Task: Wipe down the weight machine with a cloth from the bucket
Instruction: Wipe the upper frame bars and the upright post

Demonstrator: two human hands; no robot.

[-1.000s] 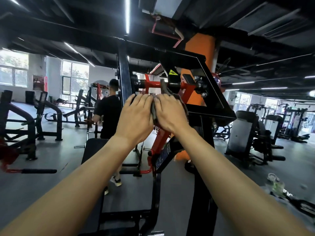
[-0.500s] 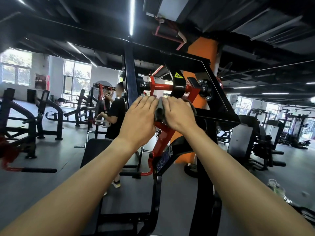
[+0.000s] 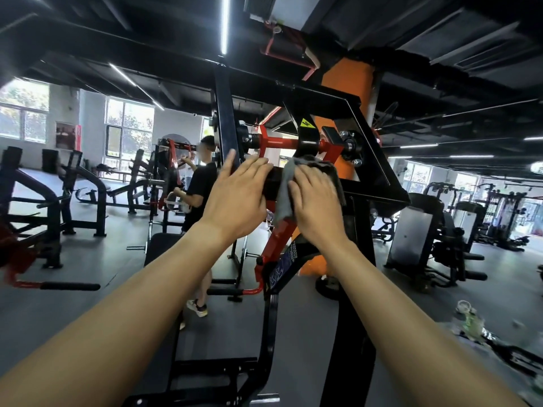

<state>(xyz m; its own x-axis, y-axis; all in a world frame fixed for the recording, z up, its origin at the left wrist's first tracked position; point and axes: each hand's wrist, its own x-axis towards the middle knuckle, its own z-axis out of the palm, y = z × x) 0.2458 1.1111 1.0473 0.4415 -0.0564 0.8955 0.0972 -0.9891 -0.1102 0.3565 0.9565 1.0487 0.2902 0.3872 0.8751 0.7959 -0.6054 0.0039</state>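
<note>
A grey cloth [image 3: 284,198] is pressed against a black padded bar [image 3: 271,182] on a black and red weight machine [image 3: 368,161] by the right hand [image 3: 316,201], whose fingers are laid flat and straight. The left hand [image 3: 238,198] is rested just beside it on the same bar, fingers straight, nothing gripped. A person in a black shirt [image 3: 201,186] is seen behind.

The grey cloth [image 3: 284,198], crumpled and limp, drapes over a black padded bar [image 3: 271,180] high on the weight machine [image 3: 373,163]. One end hangs down toward the red lever arm [image 3: 279,239]. The machine stands upright, black-framed, with a red crossbar [image 3: 279,141] just above the cloth.
</note>
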